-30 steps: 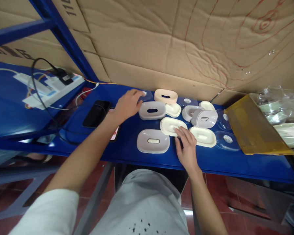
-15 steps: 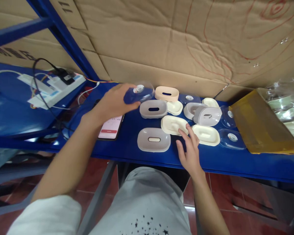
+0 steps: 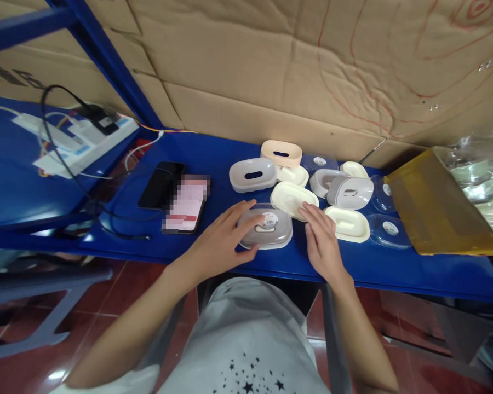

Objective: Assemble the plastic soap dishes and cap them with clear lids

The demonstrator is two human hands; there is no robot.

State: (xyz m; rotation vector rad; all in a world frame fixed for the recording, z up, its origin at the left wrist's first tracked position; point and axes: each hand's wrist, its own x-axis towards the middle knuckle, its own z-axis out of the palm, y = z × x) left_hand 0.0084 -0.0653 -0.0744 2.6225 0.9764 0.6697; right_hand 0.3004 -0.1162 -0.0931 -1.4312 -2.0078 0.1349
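My left hand (image 3: pixel 234 235) curls around a clear plastic lid (image 3: pixel 281 219) with a round label, thumb at the near edge and fingers over the top. The lid sits over a grey oval box (image 3: pixel 267 241) near the table's front edge. My right hand (image 3: pixel 322 238) has its fingers stretched out, their tips touching a cream oval tray (image 3: pixel 290 197). Another cream tray (image 3: pixel 349 224) lies just right of that hand. Behind are a grey oval box with a slot (image 3: pixel 240 180) and a peach one (image 3: pixel 271 153).
Further clear lids (image 3: pixel 388 230) and grey boxes (image 3: pixel 351 194) lie to the right, beside a brown-taped carton (image 3: pixel 427 208) with plastic-wrapped pieces. Left are a lit phone (image 3: pixel 187 205), a dark device (image 3: pixel 158 189) and a power strip (image 3: pixel 102 139) with cables. Cardboard (image 3: pixel 246 71) lines the back.
My left hand has brought the clear lid from the back toward me, onto the near grey box. The grey slotted box behind has shifted slightly left. My right hand stays at the cream tray.
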